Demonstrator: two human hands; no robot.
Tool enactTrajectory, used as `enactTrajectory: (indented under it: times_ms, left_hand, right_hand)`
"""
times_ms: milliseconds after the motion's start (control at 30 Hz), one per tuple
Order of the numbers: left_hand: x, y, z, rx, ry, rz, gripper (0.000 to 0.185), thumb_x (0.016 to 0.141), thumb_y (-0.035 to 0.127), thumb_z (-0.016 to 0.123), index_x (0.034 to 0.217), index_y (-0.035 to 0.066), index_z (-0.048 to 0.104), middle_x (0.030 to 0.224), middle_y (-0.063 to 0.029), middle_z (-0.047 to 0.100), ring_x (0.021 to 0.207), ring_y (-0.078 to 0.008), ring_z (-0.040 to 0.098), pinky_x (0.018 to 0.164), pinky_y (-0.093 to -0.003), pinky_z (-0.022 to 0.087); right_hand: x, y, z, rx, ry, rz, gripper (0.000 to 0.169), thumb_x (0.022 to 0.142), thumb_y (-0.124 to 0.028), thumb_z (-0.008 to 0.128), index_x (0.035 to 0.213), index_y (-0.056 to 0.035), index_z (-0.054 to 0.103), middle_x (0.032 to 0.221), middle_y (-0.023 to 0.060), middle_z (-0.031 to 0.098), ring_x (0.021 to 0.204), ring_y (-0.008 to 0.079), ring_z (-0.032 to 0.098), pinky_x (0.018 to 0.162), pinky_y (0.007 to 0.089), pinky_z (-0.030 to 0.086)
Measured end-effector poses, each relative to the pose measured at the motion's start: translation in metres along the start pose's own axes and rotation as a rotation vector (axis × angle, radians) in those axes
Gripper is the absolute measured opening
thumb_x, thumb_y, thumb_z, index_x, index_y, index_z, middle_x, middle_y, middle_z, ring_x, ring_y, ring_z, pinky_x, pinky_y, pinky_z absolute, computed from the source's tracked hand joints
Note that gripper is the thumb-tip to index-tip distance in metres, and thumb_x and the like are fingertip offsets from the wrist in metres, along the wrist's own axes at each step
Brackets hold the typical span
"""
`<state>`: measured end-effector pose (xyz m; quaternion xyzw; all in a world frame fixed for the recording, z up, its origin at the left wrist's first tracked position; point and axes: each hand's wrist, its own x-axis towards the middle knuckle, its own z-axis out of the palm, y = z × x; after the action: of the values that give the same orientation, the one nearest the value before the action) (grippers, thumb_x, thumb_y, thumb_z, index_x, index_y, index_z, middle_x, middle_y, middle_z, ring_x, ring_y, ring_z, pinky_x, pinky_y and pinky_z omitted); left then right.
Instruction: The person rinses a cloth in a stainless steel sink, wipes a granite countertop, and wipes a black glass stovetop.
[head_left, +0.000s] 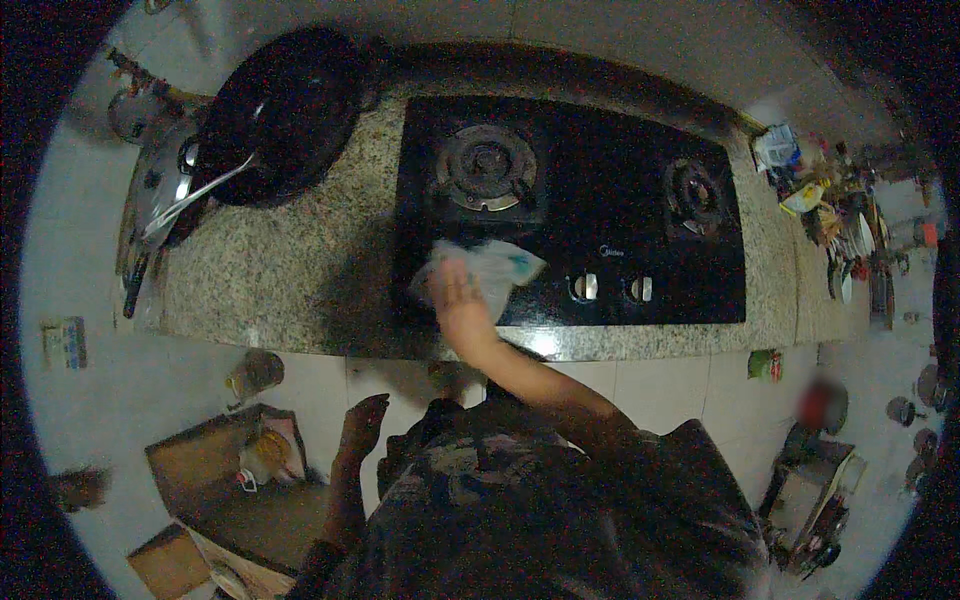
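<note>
My right hand (457, 296) lies palm down on a pale cloth (501, 271) with blue-green marks, holding it against the front left part of a black glass gas hob (600, 180). The hand is slightly blurred. Just behind the cloth is the large left burner (486, 166). Two metal knobs, the left knob (585, 286) and the right knob (640, 289), stand to the right of the cloth. A smaller burner (694, 193) lies farther right. My left hand (365, 424) hangs in shadow below the counter's front edge, with nothing visible in it.
On the left of the speckled stone counter (262, 262) sits a big dark wok (285, 120), with a metal utensil (199, 195) beside it. Knives and packets (832, 217) crowd the right end. An open cardboard box (247, 517) is on the floor at lower left.
</note>
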<state>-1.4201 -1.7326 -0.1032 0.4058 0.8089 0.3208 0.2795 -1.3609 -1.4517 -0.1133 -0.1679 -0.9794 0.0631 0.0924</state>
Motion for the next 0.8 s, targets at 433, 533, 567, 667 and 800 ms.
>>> enactTrajectory:
  times_ms: [433, 533, 567, 667, 800]
  left_hand:
    - [-0.033, -0.058, -0.016, 0.076, 0.012, 0.156, 0.022, 0.084, 0.007, 0.044, 0.099, -0.001, 0.057, 0.094, -0.017, 0.06, 0.086, -0.0287, 0.058, 0.075, -0.0356, 0.047]
    - [-0.048, -0.054, -0.024, 0.007, -0.019, -0.105, 0.021, 0.084, 0.008, 0.045, 0.099, -0.001, 0.058, 0.094, -0.016, 0.06, 0.086, -0.0279, 0.059, 0.075, -0.035, 0.046]
    - [-0.053, -0.054, -0.026, -0.017, -0.034, -0.214, 0.021, 0.084, 0.008, 0.045, 0.099, -0.001, 0.058, 0.094, -0.0157, 0.061, 0.086, -0.0277, 0.059, 0.075, -0.0348, 0.046]
    - [-0.061, -0.054, -0.033, -0.077, -0.104, -0.183, 0.02, 0.084, 0.008, 0.047, 0.099, 0.0, 0.058, 0.095, -0.0158, 0.06, 0.088, -0.0273, 0.058, 0.076, -0.0343, 0.046]
    - [-0.05, -0.054, -0.033, -0.003, -0.107, -0.066, 0.021, 0.084, 0.009, 0.047, 0.099, 0.0, 0.057, 0.097, -0.0161, 0.059, 0.089, -0.0271, 0.057, 0.077, -0.0333, 0.045]
  right_hand:
    - [-0.151, 0.118, -0.07, 0.233, 0.276, 0.512, 0.041, 0.075, 0.003, 0.042, 0.112, -0.0103, 0.053, 0.118, 0.0154, 0.048, 0.112, 0.0305, 0.043, 0.091, 0.0353, 0.037]
    - [-0.12, 0.068, -0.047, 0.195, 0.274, 0.58, 0.061, 0.059, 0.009, 0.049, 0.116, -0.0118, 0.05, 0.12, 0.0177, 0.046, 0.113, 0.0324, 0.042, 0.089, 0.0363, 0.038]
    - [-0.103, 0.043, -0.038, 0.101, 0.234, 0.583, 0.06, 0.06, 0.008, 0.049, 0.116, -0.0125, 0.05, 0.122, 0.0169, 0.044, 0.114, 0.0308, 0.042, 0.088, 0.035, 0.039]
    - [-0.046, -0.02, 0.001, 0.288, 0.217, 0.395, 0.047, 0.062, 0.005, 0.047, 0.105, -0.01, 0.055, 0.112, 0.015, 0.051, 0.098, 0.0311, 0.052, 0.073, 0.0374, 0.046]
    - [0.012, -0.088, 0.048, 0.47, 0.083, 0.398, 0.041, 0.063, -0.006, 0.051, 0.103, -0.0133, 0.057, 0.095, 0.0098, 0.058, 0.077, 0.0274, 0.057, 0.064, 0.0371, 0.046]
